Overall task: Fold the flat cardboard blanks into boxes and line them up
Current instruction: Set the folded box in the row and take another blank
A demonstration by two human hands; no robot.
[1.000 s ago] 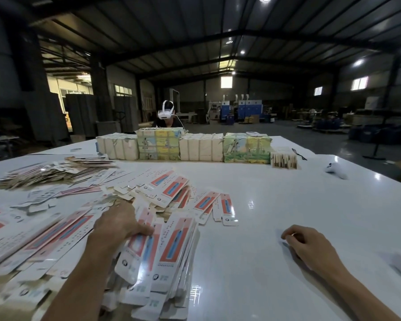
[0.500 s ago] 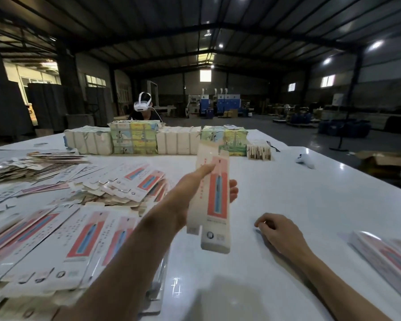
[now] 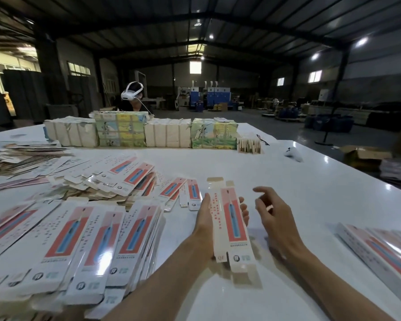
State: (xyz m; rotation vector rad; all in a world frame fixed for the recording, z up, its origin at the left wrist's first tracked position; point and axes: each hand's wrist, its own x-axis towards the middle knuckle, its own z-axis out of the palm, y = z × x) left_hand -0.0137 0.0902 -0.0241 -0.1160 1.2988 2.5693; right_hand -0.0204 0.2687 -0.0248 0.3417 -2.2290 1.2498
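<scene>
My left hand (image 3: pixel 205 218) holds one flat cardboard blank (image 3: pixel 229 224), white with a red and blue panel, lengthwise above the white table (image 3: pixel 287 181); thumb on its left edge, fingertips showing past its right edge. My right hand (image 3: pixel 272 213) hovers just right of the blank with fingers spread and loosely bent, not touching it. A large pile of the same flat blanks (image 3: pixel 83 239) lies fanned out on the left. Folded boxes (image 3: pixel 384 253) lie side by side at the right edge.
Bundled stacks of packs (image 3: pixel 144 132) form a row across the far side of the table, with a person in a white headset (image 3: pixel 132 95) behind them. A small white object (image 3: pixel 293 152) lies far right. Brown flat cards (image 3: pixel 21 156) are heaped far left.
My left hand lifted a blank off the pile and brought it down to the centre in front of me. My right hand rose from the table and came close to the blank.
</scene>
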